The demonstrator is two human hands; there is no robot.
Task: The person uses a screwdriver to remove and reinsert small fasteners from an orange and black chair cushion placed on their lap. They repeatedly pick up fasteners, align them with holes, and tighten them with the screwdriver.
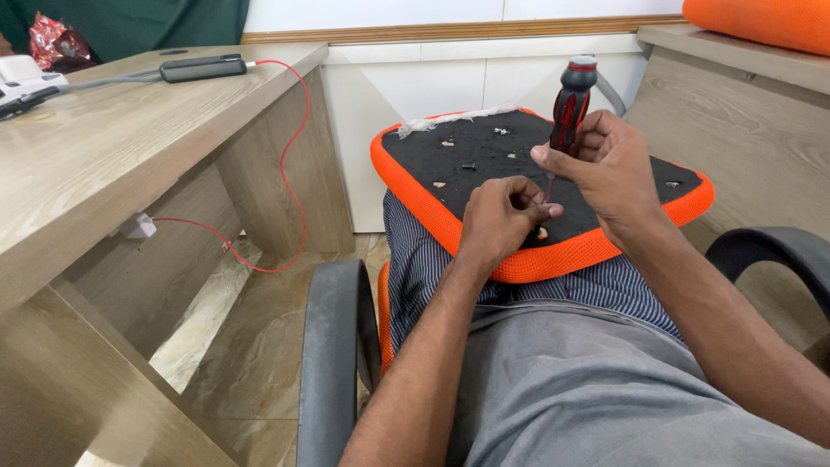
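The orange-rimmed seat pad (pixel 484 160) lies underside up across the person's lap, black panel facing the camera, and it is the anchor for everything here. Over its near edge the right hand (pixel 609 173) is wrapped tight around the red-and-black screwdriver (pixel 569 108), handle upright, shaft running down to the panel. Just left of that shaft the left hand (pixel 497 216) pinches its fingertips closed around the tip, apparently steadying a screw, though the screw itself is hidden behind the fingers. This looks like the seating stage: tip meeting fastener. The next move calls for a straight shaft and firm downward pressure. Further up the panel, a few small pale scraps and one dark bit lie scattered, too small to identify.
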